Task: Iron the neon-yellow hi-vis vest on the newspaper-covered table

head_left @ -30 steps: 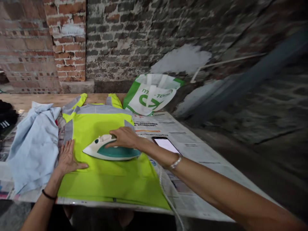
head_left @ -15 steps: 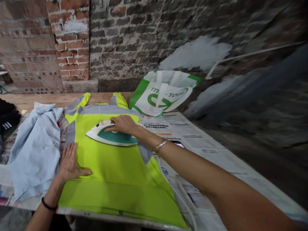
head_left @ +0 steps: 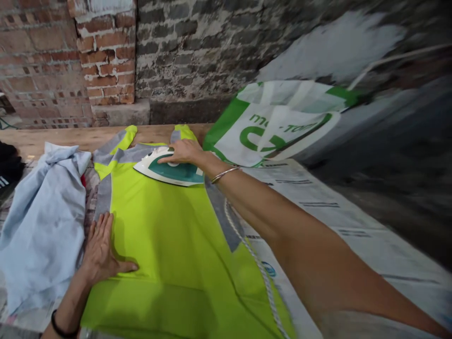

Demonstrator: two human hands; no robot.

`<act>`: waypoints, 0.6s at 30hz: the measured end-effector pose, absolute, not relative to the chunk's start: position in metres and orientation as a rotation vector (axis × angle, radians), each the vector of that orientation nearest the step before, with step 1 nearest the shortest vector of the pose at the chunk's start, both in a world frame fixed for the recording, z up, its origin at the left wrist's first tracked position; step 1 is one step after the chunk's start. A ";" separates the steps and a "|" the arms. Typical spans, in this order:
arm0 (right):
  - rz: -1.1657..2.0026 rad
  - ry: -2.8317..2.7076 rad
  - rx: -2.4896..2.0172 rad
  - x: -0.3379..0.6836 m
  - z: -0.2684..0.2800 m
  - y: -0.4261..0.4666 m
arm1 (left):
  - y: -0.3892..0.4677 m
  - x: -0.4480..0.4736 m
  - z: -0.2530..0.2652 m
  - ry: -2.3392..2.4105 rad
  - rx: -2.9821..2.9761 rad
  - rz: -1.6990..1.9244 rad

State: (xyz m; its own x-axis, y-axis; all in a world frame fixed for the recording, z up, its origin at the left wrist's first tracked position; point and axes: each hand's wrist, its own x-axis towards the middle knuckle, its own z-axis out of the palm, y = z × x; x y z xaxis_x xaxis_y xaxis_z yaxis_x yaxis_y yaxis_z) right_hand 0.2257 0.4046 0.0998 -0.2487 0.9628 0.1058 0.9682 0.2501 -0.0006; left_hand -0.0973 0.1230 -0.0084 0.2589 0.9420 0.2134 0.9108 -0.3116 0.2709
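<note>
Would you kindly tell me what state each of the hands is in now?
Left hand: open, resting on the yellow shirt.
Right hand: closed, holding the iron.

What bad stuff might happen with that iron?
If the iron is hot, the left hand, spread on the same yellow shirt, might get burned if the right hand steers it that way. The cord lies over the shirt's right side, so it could snag or drag the cloth. The green-and-white bag is close by and might scorch if touched.
</note>
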 end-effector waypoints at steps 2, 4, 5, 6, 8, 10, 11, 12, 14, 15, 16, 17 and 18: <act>-0.065 -2.483 -1.846 0.224 0.106 0.380 | 0.123 -0.097 -0.008 1.797 2.389 0.530; -0.052 -2.555 -1.816 0.220 0.113 0.345 | 0.123 -0.097 -0.008 1.794 2.365 0.528; -0.049 -2.588 -1.799 0.218 0.116 0.325 | 0.123 -0.098 -0.007 1.791 2.352 0.523; -0.044 -2.619 -1.778 0.215 0.119 0.303 | 0.124 -0.098 -0.007 1.787 2.340 0.517; -0.012 -2.676 -1.736 0.210 0.122 0.259 | 0.124 -0.099 -0.005 1.783 2.320 0.514; 0.046 -2.726 -1.690 0.206 0.123 0.219 | 0.125 -0.100 -0.005 1.786 2.306 0.521; 0.077 -2.746 -1.670 0.204 0.123 0.201 | 0.125 -0.100 -0.004 1.787 2.301 0.526; 0.099 -2.758 -1.657 0.203 0.123 0.187 | 0.125 -0.100 -0.004 1.788 2.299 0.530; 0.119 -2.765 -1.651 0.201 0.121 0.166 | 0.125 -0.100 -0.003 1.787 2.300 0.535; 0.113 -2.762 -1.651 0.200 0.120 0.159 | 0.125 -0.100 -0.002 1.786 2.301 0.537; 0.102 -2.762 -1.653 0.200 0.120 0.156 | 0.124 -0.100 -0.002 1.788 2.300 0.538; 0.088 -2.762 -1.654 0.198 0.120 0.154 | 0.124 -0.099 -0.001 1.792 2.298 0.540; 0.075 -2.763 -1.653 0.197 0.120 0.155 | 0.123 -0.099 0.000 1.796 2.295 0.540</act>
